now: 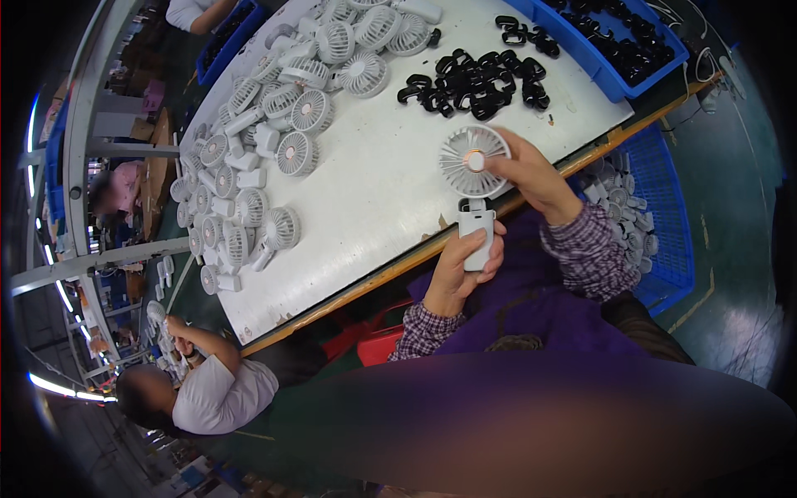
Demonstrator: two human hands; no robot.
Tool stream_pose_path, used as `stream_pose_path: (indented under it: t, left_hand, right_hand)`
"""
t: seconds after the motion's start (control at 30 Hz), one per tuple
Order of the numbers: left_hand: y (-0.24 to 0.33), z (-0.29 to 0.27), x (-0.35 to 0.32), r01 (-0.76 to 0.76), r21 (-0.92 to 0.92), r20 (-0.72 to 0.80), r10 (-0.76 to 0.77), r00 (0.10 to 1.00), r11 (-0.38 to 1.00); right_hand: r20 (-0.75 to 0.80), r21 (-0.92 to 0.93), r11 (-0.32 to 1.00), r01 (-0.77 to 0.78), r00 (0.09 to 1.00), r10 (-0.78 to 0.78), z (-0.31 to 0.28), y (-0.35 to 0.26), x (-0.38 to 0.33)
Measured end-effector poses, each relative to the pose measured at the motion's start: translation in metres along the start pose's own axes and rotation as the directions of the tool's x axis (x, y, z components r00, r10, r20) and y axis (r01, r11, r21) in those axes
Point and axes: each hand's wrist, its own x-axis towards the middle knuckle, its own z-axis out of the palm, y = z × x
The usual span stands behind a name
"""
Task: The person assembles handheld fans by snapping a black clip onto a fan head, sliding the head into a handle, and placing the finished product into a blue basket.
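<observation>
A white handheld fan (473, 160) is held upright between my two hands, just past the near edge of the white table (374, 199). My left hand (457, 270) wraps round its handle (476, 236) from below. My right hand (531, 176) grips the right side of the round fan head, thumb on the front grille near the hub. At the neck, between head and handle, a dark piece shows. Farther back lies a heap of small black plastic parts (481, 83). To the left is a large pile of similar white fans (311, 110).
A blue bin (594, 50) of black parts stands at the back right. On the floor to my right, a blue crate (664, 207) holds several white fans. A co-worker in a white shirt (224, 386) sits at lower left, and another person's arm (212, 15) shows at the top.
</observation>
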Motion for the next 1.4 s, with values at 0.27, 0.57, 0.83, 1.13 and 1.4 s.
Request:
stream_pose_path:
  t: [0.27, 0.57, 0.83, 1.13, 1.4]
  left_hand:
    - [-0.005, 0.022, -0.011, -0.029, -0.299, 0.124, 0.069, 0.99, 0.954]
    - [-0.007, 0.058, 0.0, 0.073, -0.34, 0.289, 0.031, 0.957, 0.938]
    - [0.009, 0.062, -0.025, 0.044, -0.181, 0.113, -0.024, 0.993, 0.983]
    - [0.016, 0.046, -0.002, -0.113, -0.14, 0.02, 0.117, 0.993, 0.984]
    - [0.107, -0.058, -0.111, -0.016, 0.88, -0.432, 0.813, 0.391, 0.475]
  right_hand:
    - [0.352, 0.376, 0.9, -0.22, 0.933, 0.08, 0.018, 0.041, -0.042]
    - [0.365, 0.507, 0.855, -0.111, 0.926, -0.096, 0.029, 0.013, -0.059]
    - [0.418, 0.421, 0.884, -0.201, 0.908, 0.007, 0.035, 0.011, -0.056]
    - [0.361, 0.644, 0.721, -0.255, 0.933, 0.008, 0.036, 0.037, -0.034]
    - [-0.303, 0.505, 0.851, 0.143, 0.953, 0.02, -0.178, 0.041, -0.162]
